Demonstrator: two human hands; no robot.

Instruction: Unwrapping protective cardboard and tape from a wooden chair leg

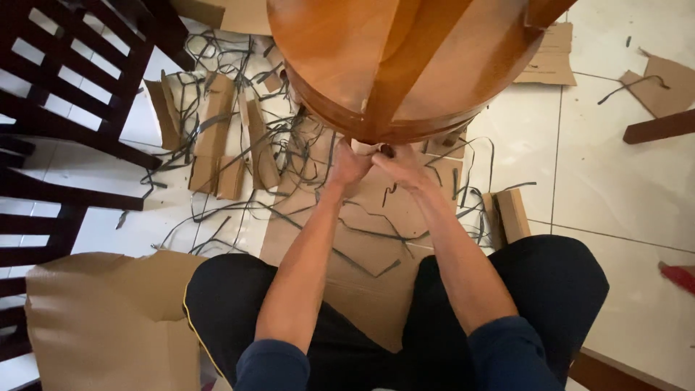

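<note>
While both forearms reach straight ahead from the lap, the left hand point(349, 164) and right hand point(397, 162) meet, touching, at the near rim of the round wooden table point(340, 51). Whether their fingers are clamped on anything cannot be told. Directly above the hands, a wooden brace point(405, 65) on the table runs away from them, tilting right. Black strapping point(239, 137) lies on cardboard point(362, 275) beneath.

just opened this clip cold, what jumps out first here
A big round wooden tabletop fills the top centre, with both the left hand and the right hand pressed together at its near edge. Beneath lies a mess of cardboard pieces and tangled dark packing straps on the white tiled floor. Dark wooden chairs stand at the left.
</note>
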